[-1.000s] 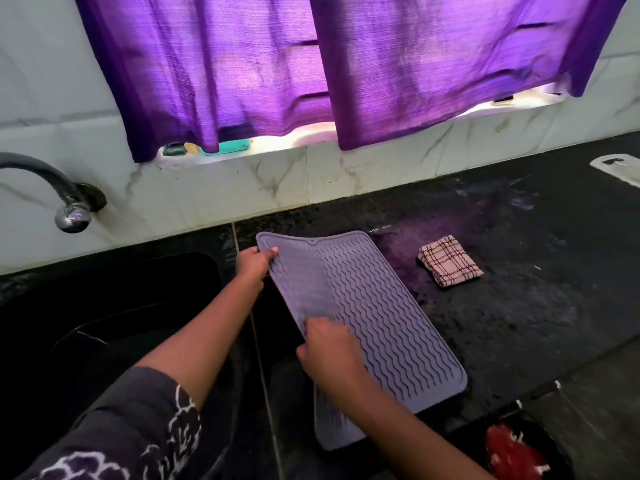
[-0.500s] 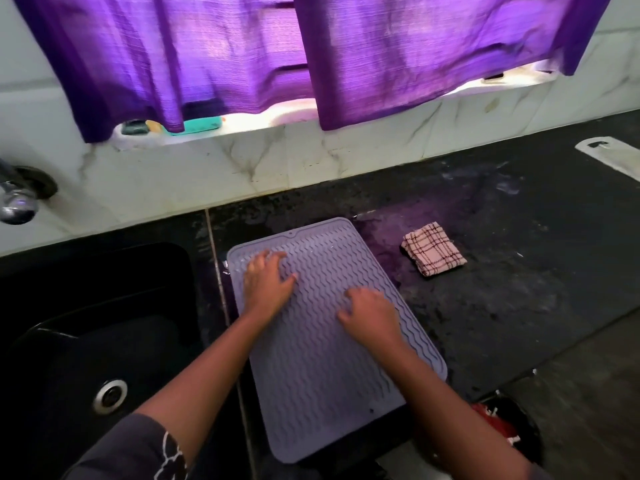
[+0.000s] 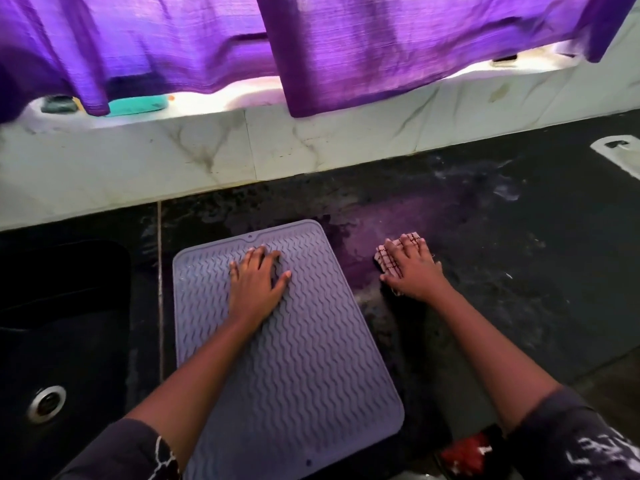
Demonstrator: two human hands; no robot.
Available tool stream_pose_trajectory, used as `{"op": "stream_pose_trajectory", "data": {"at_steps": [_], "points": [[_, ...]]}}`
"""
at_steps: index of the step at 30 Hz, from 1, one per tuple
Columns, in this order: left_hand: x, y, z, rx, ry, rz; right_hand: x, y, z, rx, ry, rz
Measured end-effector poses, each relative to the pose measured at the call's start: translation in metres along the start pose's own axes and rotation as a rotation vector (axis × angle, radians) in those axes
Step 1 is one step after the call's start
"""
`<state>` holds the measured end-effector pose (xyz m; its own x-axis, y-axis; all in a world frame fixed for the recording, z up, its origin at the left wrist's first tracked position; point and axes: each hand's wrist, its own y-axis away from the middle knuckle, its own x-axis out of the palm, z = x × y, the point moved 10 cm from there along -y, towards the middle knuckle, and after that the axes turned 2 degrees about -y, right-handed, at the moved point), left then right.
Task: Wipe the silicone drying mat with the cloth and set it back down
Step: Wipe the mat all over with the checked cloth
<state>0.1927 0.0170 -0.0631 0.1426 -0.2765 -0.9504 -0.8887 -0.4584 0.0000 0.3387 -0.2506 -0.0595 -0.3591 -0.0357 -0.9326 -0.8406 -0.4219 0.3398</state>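
Note:
The grey-lilac silicone drying mat, ribbed with wavy lines, lies flat on the dark wet counter beside the sink. My left hand rests palm down on the mat's upper half, fingers spread. My right hand lies flat on top of the folded checked cloth, which sits on the counter just right of the mat; only the cloth's left and far edges show under the fingers.
A black sink with a steel drain is to the left. Purple curtains hang over the tiled sill. A white object lies at the far right. Something red is below the counter edge.
The mat went from lifted at its left edge to flat on the counter. My right hand left the mat and moved right onto the cloth. My left hand stayed pressed on the mat.

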Motion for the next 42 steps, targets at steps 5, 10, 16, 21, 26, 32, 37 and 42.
{"op": "stream_pose_trajectory", "data": {"at_steps": [5, 10, 16, 21, 26, 32, 37, 42], "points": [[0.000, 0.000, 0.003, -0.049, -0.019, -0.028, -0.013, -0.007, 0.017, 0.007, 0.060, -0.287], [0.003, -0.001, 0.006, -0.073, -0.026, -0.015, -0.089, 0.007, 0.045, -0.029, -0.305, -0.592], [-0.005, 0.003, 0.007, -0.106, 0.027, -0.060, -0.082, 0.001, 0.180, -0.445, -0.373, -0.493], [-0.008, 0.003, 0.008, -0.125, 0.050, -0.081, -0.002, -0.035, 0.212, -0.526, 0.065, -0.139], [-0.004, 0.001, 0.010, -0.121, 0.027, -0.063, 0.008, -0.040, 0.216, -0.761, 0.125, -0.131], [-0.005, 0.002, 0.009, -0.143, 0.014, -0.069, 0.005, -0.016, 0.210, -0.535, -0.057, -0.279], [-0.007, 0.002, 0.009, -0.143, 0.017, -0.068, 0.014, 0.010, 0.202, -0.406, 0.012, -0.358], [-0.010, 0.003, 0.007, -0.142, 0.014, -0.067, -0.002, 0.006, 0.204, -0.242, 0.046, -0.330]]}}
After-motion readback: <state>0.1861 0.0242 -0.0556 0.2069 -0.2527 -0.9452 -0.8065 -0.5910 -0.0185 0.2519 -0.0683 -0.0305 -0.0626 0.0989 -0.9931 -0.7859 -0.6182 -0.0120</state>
